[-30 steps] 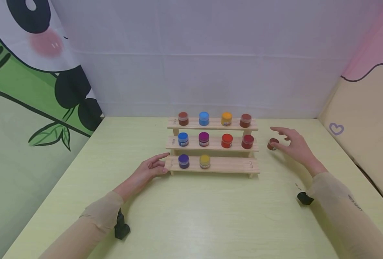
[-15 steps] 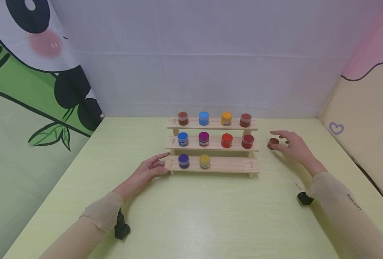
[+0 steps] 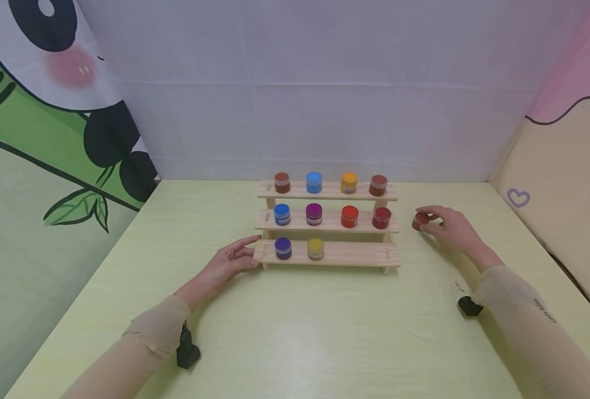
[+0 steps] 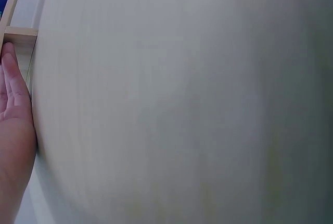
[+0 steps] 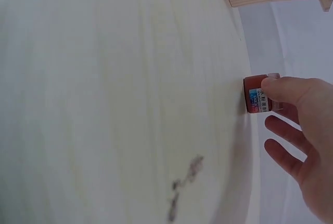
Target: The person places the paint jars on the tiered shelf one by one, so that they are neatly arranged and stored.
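At the right of the table, my right hand (image 3: pixel 451 226) pinches a small brown-red paint jar (image 3: pixel 419 222) between thumb and fingers. In the right wrist view, the thumb lies across the jar (image 5: pixel 255 95) beside its printed label, and two other fingers stand away from it. My left hand (image 3: pixel 230 260) rests with fairly straight fingers against the left end of a three-tier wooden rack (image 3: pixel 349 255). Its fingertips are right by a leg of the rack in the left wrist view. A purple-blue jar (image 3: pixel 283 249) and a yellow jar (image 3: pixel 316 249) stand on the lowest tier.
On the middle tier are blue (image 3: pixel 282 215), purple (image 3: pixel 313 214), red (image 3: pixel 349 216) and dark red (image 3: pixel 381 218) jars. The top tier carries brown (image 3: pixel 282 183), light blue (image 3: pixel 314 183), orange (image 3: pixel 348 183) and dark brown (image 3: pixel 378 185) ones. A pale curtain (image 3: pixel 295 111) hangs behind the table.
The raised fingers of my right hand have come down and closed in on the jar, which stays at its spot. My left hand and the rack have not moved.
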Demonstrator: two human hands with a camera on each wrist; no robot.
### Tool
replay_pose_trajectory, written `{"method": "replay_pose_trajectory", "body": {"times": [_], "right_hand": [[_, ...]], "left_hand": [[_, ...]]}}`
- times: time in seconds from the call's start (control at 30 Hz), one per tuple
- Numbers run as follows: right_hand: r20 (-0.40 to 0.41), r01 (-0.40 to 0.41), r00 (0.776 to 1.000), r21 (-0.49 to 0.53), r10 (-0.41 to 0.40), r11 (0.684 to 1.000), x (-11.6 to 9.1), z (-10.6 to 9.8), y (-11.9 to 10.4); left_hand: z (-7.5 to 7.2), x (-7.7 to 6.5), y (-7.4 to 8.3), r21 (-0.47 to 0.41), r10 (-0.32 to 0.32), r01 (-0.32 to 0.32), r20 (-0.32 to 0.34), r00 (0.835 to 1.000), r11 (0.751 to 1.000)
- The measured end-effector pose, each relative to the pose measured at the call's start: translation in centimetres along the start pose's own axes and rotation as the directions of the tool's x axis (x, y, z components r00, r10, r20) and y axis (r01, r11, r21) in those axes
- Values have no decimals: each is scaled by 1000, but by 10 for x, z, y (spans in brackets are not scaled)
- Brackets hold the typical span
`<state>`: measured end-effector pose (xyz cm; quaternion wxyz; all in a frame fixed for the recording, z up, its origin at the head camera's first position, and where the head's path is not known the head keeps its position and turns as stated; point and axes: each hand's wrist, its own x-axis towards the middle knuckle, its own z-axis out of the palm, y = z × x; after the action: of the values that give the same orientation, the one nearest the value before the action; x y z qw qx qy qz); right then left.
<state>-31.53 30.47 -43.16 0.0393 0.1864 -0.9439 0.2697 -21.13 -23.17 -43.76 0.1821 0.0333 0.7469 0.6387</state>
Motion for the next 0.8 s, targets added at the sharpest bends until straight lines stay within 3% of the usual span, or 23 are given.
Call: {"method": "replay_pose_trajectory", "body": {"times": [0.4,0.8], "right_hand": [[-38,9,999,2,-9,1000,2,4,-1],[-63,3,998,7,-2,1000,2,-6,-2]], "left_hand": [[0,0,-1,14,-4,4,-7,1000,1000],[0,1,-2,19,-4,5,-3,1000,1000]]}}
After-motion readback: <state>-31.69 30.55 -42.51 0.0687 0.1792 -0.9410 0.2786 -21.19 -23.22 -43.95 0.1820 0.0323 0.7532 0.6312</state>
